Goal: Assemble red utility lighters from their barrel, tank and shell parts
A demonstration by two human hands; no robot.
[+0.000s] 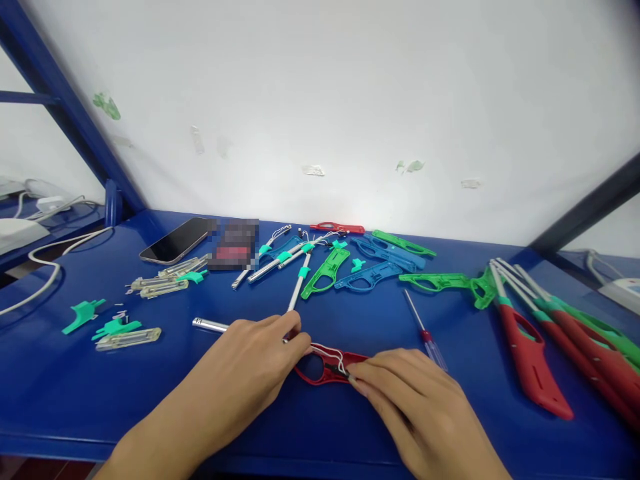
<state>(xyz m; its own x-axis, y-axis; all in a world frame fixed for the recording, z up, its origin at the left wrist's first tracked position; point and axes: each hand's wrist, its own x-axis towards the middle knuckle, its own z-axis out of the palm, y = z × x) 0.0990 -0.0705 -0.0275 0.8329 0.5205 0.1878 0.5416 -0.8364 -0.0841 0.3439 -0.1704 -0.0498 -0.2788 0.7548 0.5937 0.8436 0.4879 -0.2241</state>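
My left hand (265,347) is closed around the joint between a silver lighter tube (209,325) and a red lighter handle half (320,381). The tube points left, and the handle half lies open side up on the table. From my left fingers, thin white wires (327,348) run across the shell to a small black igniter piece (334,368). My right hand (413,397) covers the handle's right end, its thumb and forefinger pinched at the black piece where the wires end. Both hands partly hide the shell.
Behind my hands lie wired silver tubes (277,262), green handle halves (327,273) and blue ones (367,277). Finished-looking red lighters (533,360) and a screwdriver (425,337) are at right. Clear fuel tanks (129,339), green clips (83,315) and a phone (177,241) are at left.
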